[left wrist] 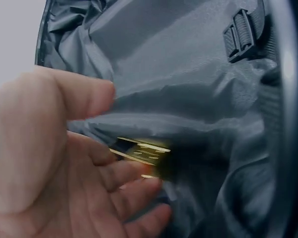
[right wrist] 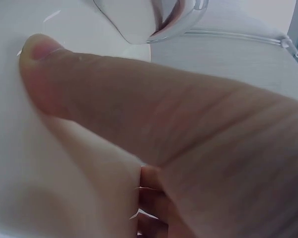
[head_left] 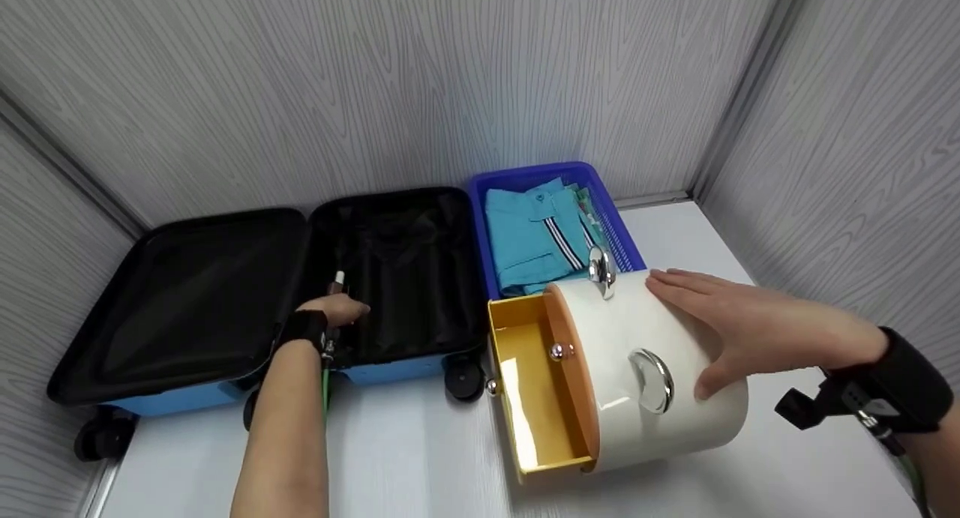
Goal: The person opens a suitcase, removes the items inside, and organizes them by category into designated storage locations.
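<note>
My left hand (head_left: 339,308) reaches into the open half of a black-lined suitcase (head_left: 397,278). A small slim item with a white tip and brown body (head_left: 337,284) sticks out past this hand. In the left wrist view, a gold-edged, yellowish item (left wrist: 151,153) lies at the fingers against the grey lining, partly hidden by them; the thumb stands well apart. My right hand (head_left: 731,330) rests spread over the curved top of a glossy white rounded storage box (head_left: 630,413). One yellow drawer (head_left: 547,413) is pulled out of the box.
A blue plastic basket (head_left: 478,233) holding folded turquoise clothing (head_left: 525,237) stands behind the box. The suitcase's other half (head_left: 195,308) lies open on the left. Chrome handles (head_left: 652,381) jut from the box. Grey wood-grain walls (head_left: 420,76) enclose the white tabletop (head_left: 390,450).
</note>
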